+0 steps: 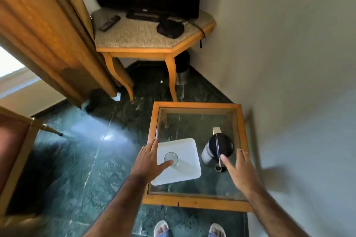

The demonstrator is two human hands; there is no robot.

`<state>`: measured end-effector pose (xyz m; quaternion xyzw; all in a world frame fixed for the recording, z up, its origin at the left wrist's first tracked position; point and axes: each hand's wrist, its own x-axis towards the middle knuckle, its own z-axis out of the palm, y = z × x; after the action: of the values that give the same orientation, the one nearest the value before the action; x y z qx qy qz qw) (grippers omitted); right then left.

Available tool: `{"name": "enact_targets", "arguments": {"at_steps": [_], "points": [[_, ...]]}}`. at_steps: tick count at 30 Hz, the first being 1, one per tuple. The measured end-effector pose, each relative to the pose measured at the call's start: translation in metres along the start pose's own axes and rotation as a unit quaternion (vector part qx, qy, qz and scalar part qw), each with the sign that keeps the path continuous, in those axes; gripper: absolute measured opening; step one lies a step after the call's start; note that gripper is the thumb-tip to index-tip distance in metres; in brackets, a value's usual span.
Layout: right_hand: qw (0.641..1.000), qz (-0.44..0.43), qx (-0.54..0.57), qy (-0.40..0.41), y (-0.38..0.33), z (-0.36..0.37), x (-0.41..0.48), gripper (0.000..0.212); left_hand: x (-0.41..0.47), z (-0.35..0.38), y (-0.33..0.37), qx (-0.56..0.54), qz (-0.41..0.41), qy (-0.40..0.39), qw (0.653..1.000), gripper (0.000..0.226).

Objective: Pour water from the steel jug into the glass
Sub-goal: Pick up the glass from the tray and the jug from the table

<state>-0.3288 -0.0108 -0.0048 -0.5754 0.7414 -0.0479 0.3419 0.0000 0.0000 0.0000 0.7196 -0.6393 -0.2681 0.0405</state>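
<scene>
A clear glass stands upright on a white square tray on a low glass-topped table. To its right stands the steel jug with a black lid and a handle facing me. My left hand hovers open over the tray's left edge, its thumb beside the glass. My right hand is open just right of the jug, thumb near the handle, touching nothing that I can tell.
The table has a wooden frame and sits against a white wall on the right. Beyond it a corner stand carries a television, a remote and a black object. A curtain hangs left; a chair stands at far left.
</scene>
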Motion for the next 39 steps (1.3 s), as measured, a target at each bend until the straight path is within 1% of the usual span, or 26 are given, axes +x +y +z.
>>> {"name": "enact_targets", "arguments": {"at_steps": [1,3,4,6,8,9,11,14,16,18,20,22,24,25,27,30,35,39], "points": [[0.999,0.018,0.029,0.008,0.007,0.007,0.002,0.101,0.003,0.008,-0.004,-0.026,0.001,-0.002,1.0,0.102],[0.993,0.061,0.101,-0.021,0.017,0.017,0.006,0.097,0.011,0.026,-0.011,-0.088,-0.01,-0.012,0.996,0.094],[0.983,0.087,0.153,-0.044,0.022,0.019,0.005,0.093,0.014,0.036,-0.016,-0.112,-0.022,-0.018,0.993,0.095],[0.959,0.11,0.253,-0.064,0.032,0.033,0.006,0.082,0.022,0.065,-0.025,-0.148,-0.064,-0.024,0.987,0.101],[0.94,0.093,0.322,-0.07,0.033,0.042,0.004,0.066,0.027,0.087,-0.032,-0.156,-0.104,-0.029,0.982,0.11],[0.929,0.08,0.354,-0.067,0.035,0.048,0.005,0.064,0.033,0.101,-0.037,-0.159,-0.124,-0.035,0.979,0.114],[0.914,0.062,0.395,-0.067,0.041,0.064,0.008,0.067,0.041,0.132,-0.049,-0.174,-0.153,-0.042,0.972,0.117],[0.889,0.04,0.455,-0.04,0.048,0.083,0.014,0.067,0.049,0.169,-0.057,-0.233,-0.173,-0.026,0.957,0.108],[0.877,0.021,0.48,-0.008,0.049,0.093,0.018,0.057,0.055,0.187,-0.06,-0.3,-0.193,0.003,0.934,0.099],[0.858,0.002,0.513,0.009,0.049,0.101,0.021,0.043,0.062,0.199,-0.061,-0.331,-0.202,0.038,0.921,0.09],[0.837,-0.009,0.546,0.025,0.048,0.107,0.023,0.041,0.066,0.206,-0.06,-0.342,-0.196,0.061,0.917,0.081],[0.819,-0.012,0.572,0.044,0.047,0.115,0.025,0.045,0.068,0.209,-0.059,-0.352,-0.185,0.077,0.914,0.073],[0.799,-0.022,0.597,0.064,0.044,0.121,0.027,0.049,0.067,0.215,-0.06,-0.354,-0.174,0.088,0.915,0.068],[0.789,-0.029,0.608,0.079,0.044,0.123,0.028,0.048,0.068,0.216,-0.061,-0.354,-0.167,0.092,0.916,0.067],[0.771,-0.037,0.626,0.111,0.045,0.121,0.034,0.043,0.069,0.216,-0.061,-0.351,-0.159,0.093,0.918,0.066],[0.746,-0.047,0.648,0.144,0.046,0.106,0.051,0.029,0.072,0.211,-0.059,-0.342,-0.143,0.087,0.925,0.065],[0.727,-0.066,0.666,0.152,0.042,0.08,0.061,0.033,0.075,0.186,-0.048,-0.358,-0.111,0.105,0.921,0.067],[0.734,-0.083,0.659,0.138,0.032,0.052,0.054,0.039,0.074,0.153,-0.034,-0.361,-0.076,0.123,0.921,0.066]]}}
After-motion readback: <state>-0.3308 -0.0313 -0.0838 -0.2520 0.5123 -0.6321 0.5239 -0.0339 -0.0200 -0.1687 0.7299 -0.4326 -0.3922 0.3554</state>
